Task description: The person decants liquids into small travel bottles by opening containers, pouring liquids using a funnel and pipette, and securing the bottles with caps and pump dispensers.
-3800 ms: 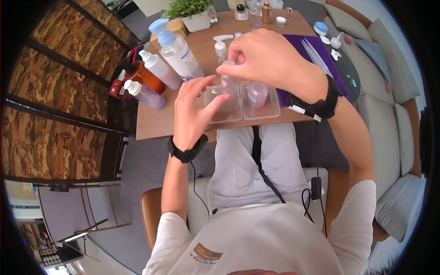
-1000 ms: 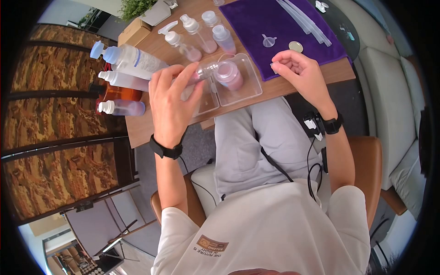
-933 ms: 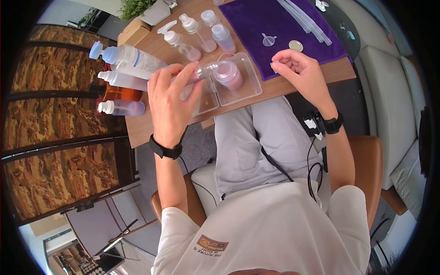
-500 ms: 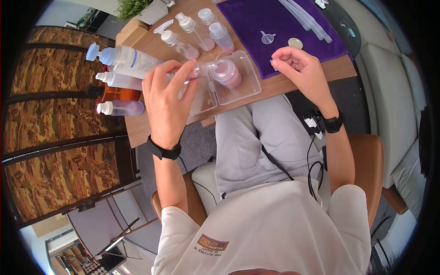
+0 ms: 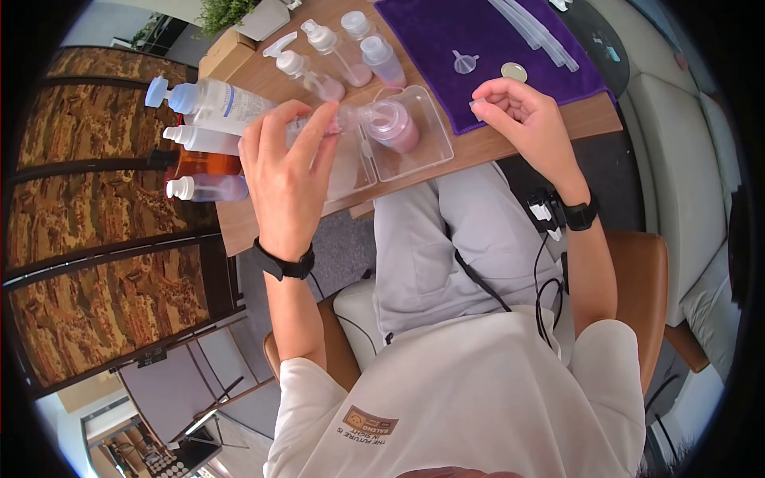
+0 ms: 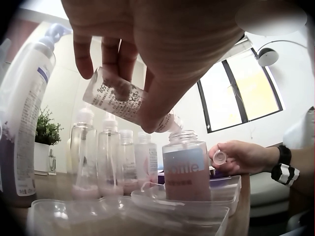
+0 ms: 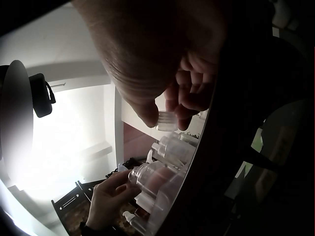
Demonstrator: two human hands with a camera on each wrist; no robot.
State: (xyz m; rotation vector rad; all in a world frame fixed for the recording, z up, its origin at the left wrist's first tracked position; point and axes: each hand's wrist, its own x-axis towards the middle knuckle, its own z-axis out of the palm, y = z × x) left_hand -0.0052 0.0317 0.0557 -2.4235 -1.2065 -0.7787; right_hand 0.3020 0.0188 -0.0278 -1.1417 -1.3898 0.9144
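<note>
My left hand [image 5: 287, 175] grips a small clear bottle [image 6: 110, 93] with dark print, tilted with its neck down. Its mouth sits right at the rim of a wide-mouthed clear bottle [image 6: 186, 174] that has a blue label and pink liquid inside. A pale pink stream shows at the mouth in the left wrist view. This upright bottle stands in one half of a clear hinged plastic box [image 5: 438, 151]. Off to the right, above the table edge, my right hand [image 5: 526, 119] pinches a small clear cap [image 7: 167, 121] between thumb and fingers.
Several small clear bottles [image 5: 319, 82] holding pink liquid stand behind the box. Larger pump bottles [image 5: 231, 103] line the left side. On a purple cloth [image 5: 422, 44] lie a small funnel [image 5: 464, 62], a round lid [image 5: 514, 72] and clear plastic tubes [image 5: 542, 40].
Earlier both hands were together at the small bottle over the box. Since then the right hand has moved right with the cap, and the left has tipped the bottle to the wide-mouthed one.
</note>
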